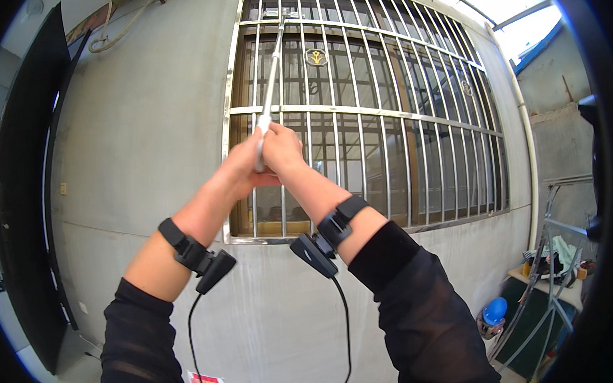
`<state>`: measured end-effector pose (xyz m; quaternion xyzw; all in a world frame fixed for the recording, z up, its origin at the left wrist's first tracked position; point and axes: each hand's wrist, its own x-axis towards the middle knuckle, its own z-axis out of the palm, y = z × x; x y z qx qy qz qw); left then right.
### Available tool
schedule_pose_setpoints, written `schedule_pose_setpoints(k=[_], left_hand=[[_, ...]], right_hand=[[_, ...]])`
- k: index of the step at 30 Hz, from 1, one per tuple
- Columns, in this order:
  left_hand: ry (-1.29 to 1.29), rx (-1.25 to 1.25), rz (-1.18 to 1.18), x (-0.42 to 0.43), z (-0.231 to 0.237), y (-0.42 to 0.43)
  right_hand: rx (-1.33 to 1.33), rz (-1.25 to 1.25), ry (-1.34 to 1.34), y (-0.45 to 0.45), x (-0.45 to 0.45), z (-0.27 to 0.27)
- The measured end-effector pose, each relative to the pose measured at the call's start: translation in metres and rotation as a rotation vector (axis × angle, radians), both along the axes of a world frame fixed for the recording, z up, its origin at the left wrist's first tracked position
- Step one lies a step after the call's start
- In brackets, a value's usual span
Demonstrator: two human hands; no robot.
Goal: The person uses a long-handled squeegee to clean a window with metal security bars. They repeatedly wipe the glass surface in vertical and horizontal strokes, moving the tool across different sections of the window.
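Both my hands grip the lower end of a telescopic pole (272,82), which slants up in front of a barred window. My left hand (244,161) wraps the handle from the left. Just beside it, my right hand (283,145) closes round the handle from the right. At the pole's far end a flat cleaning head (281,13) lies by the upper bars; whether it touches the glass or only the bars I cannot tell. The metal window grille (333,109) covers brown-framed panes (402,161) and bears round flower ornaments (316,57).
A dark door (31,178) stands on the left. On the right are a drainpipe (523,120), a metal frame (551,263), a table (567,295) with cloths on it, and a blue hard hat (495,310). Cables (347,318) hang from the devices strapped to my forearms.
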<state>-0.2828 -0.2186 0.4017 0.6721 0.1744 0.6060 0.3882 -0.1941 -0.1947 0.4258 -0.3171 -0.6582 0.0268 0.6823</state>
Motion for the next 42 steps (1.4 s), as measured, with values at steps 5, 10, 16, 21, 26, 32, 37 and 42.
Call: schedule_pose_setpoints(k=[5, 10, 16, 21, 26, 32, 37, 42], left_hand=[[0.143, 0.127, 0.659, -0.067, 0.018, -0.02], [0.307, 0.298, 1.038, -0.121, 0.06, -0.035], [0.376, 0.376, 1.181, -0.152, 0.094, -0.025], [0.406, 0.491, 1.222, -0.15, 0.126, 0.002], [0.384, 0.551, 1.217, -0.146, 0.154, 0.052], [0.415, 0.63, 1.312, -0.147, 0.182, 0.12], [0.371, 0.683, 1.297, -0.138, 0.215, 0.152], [0.424, 0.661, 1.207, -0.142, 0.218, 0.145]], right_hand=[[0.05, 0.023, -0.216, -0.002, -0.011, 0.003], [0.111, 0.063, -0.368, 0.016, 0.036, -0.024], [-0.052, -0.105, -0.443, 0.039, 0.116, -0.07], [-0.178, -0.101, -0.372, 0.039, 0.16, -0.1], [-0.296, -0.161, -0.303, 0.039, 0.186, -0.133], [-0.424, -0.245, -0.222, 0.019, 0.216, -0.183], [-0.613, -0.327, -0.087, -0.014, 0.231, -0.218], [-0.717, -0.357, 0.003, -0.019, 0.246, -0.244]])
